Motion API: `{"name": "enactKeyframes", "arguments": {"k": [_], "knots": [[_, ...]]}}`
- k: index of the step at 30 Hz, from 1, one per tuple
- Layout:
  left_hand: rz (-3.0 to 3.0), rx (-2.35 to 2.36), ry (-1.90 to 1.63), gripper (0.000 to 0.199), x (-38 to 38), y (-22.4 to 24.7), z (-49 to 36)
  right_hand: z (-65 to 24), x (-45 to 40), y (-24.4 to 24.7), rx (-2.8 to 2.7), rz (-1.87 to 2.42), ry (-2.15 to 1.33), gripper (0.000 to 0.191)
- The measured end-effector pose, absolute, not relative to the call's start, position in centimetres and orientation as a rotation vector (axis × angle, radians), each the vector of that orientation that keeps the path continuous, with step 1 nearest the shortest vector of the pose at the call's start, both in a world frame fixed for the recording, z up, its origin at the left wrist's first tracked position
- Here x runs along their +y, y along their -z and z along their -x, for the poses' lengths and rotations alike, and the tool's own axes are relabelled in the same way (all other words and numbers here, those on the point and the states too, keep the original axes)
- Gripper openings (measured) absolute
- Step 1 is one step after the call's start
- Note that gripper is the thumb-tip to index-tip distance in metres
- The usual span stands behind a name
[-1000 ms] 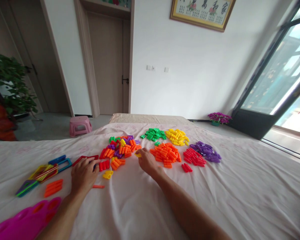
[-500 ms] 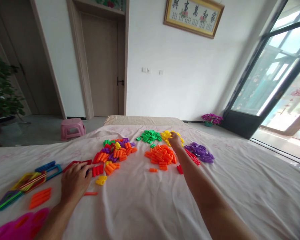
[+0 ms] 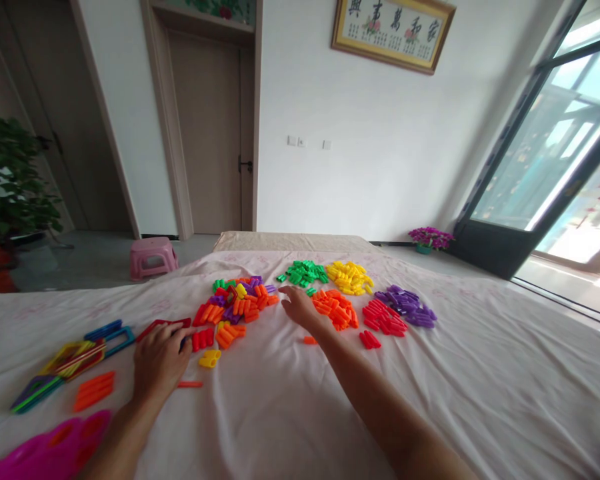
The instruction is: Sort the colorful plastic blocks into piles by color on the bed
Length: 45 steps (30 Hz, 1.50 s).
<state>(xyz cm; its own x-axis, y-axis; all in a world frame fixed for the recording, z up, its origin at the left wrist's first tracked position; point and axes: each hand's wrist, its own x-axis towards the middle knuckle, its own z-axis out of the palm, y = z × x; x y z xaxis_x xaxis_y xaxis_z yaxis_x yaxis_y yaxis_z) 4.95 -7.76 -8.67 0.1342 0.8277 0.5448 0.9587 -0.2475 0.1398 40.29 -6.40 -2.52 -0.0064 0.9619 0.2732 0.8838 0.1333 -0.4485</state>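
Note:
My left hand [image 3: 163, 353] rests on the cloth beside a red frame [image 3: 167, 324], its fingers curled around something dark that I cannot make out. Near it lie red pieces [image 3: 203, 339] and a yellow piece [image 3: 209, 359]. Over the cloth, my right hand [image 3: 297, 305] has its fingers apart and holds nothing visible, between the mixed-colour pile [image 3: 240, 300] and the orange pile [image 3: 337, 309]. Behind and to the right are a green pile [image 3: 305, 273], a yellow pile [image 3: 350, 277], a red pile [image 3: 384, 317] and a purple pile [image 3: 407, 306].
Coloured frames [image 3: 70, 360], orange pieces [image 3: 95, 391] and a magenta object [image 3: 55, 447] lie at the left on the cloth [image 3: 260, 413]. A pink stool [image 3: 153, 258] stands beyond the table's left side, and a flowerpot [image 3: 424, 248] at the back right.
My right hand has moved left and nearer from the yellow pile to beside the mixed pile. My left hand stays beside the red frame. The view has shifted slightly.

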Motion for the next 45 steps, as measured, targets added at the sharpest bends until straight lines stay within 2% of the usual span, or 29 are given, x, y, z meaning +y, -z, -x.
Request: {"name": "enactKeyframes", "arguments": {"k": [4, 9, 16, 24, 29, 36, 41, 45], "knots": [[2.179, -1.774, 0.778, 0.034, -7.8, 8.4, -5.0, -37.4, -5.3, 3.6, -2.071, 1.875, -0.148, 0.055], [2.178, -1.75, 0.793, 0.034, -7.9, 8.3, -5.0, -36.3, -5.4, 3.8, -2.097, 1.986, -0.127, 0.031], [2.167, -1.737, 0.787, 0.034, -8.0, 8.3, -5.1, -36.2, -7.3, 3.8, -2.107, 2.067, -0.043, 0.028], [2.187, -1.768, 0.759, 0.034, -7.9, 8.4, -4.9, -39.9, -8.9, -0.9, -1.88, 2.12, -0.042, 0.023], [2.188, -1.787, 0.766, 0.034, -7.8, 8.5, -5.0, -44.2, -10.4, -3.6, -1.691, 2.282, 0.05, 0.027], [2.177, -1.785, 0.786, 0.033, -7.8, 8.5, -5.1, -47.6, -12.0, -5.5, -1.5, 2.39, 0.0, 0.038], [2.135, -1.74, 0.838, 0.04, -8.2, 8.4, -5.7, -43.2, -10.4, -3.1, -1.654, 2.097, -0.058, 0.032], [2.223, -1.771, 0.91, 0.046, -7.7, 7.2, -7.0, -38.0, -8.6, 1.4, -1.794, 1.812, -0.164, 0.043]]}}
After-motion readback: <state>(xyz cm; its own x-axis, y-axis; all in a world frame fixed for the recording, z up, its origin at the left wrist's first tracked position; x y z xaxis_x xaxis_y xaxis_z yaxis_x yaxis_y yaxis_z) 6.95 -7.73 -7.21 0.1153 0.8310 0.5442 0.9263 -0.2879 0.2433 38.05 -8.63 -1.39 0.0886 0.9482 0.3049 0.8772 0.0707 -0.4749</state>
